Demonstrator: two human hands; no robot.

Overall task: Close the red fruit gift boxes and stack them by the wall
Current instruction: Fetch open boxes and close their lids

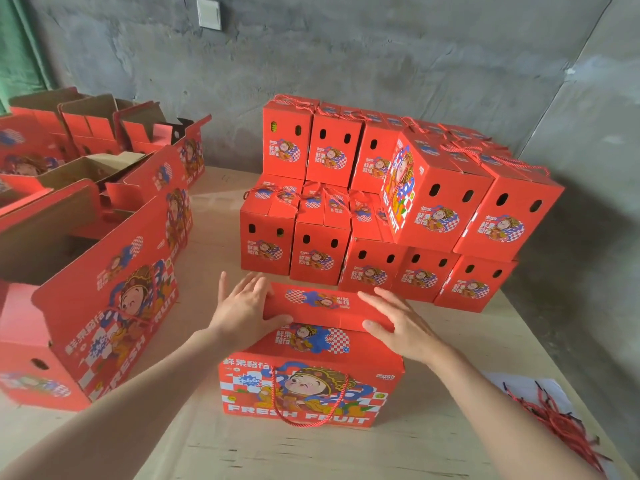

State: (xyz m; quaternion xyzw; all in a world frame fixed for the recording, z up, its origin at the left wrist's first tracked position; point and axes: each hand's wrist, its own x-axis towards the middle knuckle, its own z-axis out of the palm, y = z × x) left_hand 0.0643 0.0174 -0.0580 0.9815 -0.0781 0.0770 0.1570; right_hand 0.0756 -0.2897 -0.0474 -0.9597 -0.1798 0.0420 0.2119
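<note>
Pressing down on the lid [329, 308] of a box [311, 393] at centre, a little toward 6 o'clock, on the board [346, 455]. Left hand [247, 306] flat on the lid's 9 o'clock end, fingers straight and spread, thumb laid along the near edge. Right hand [398, 323] likewise on the 3 o'clock end, fingers straight and together, thumb at the near edge. Nothing gripped by either, only flat contact. Lid standing as a ridge along the box top; cannot tell whether fully tucked in. Cord handle [276, 393] hanging in a loop down the box's near face. Just beyond, from 12 to 2 o'clock, a stack [381, 209] of closed boxes piled in tiers by the wall [381, 64], one upper box turned askew. From 8 to 10 o'clock, open boxes [86, 271] with flaps up, brown insides showing. At 4 o'clock, loose red cords [554, 420] heaped on a white sheet [512, 386]
</note>
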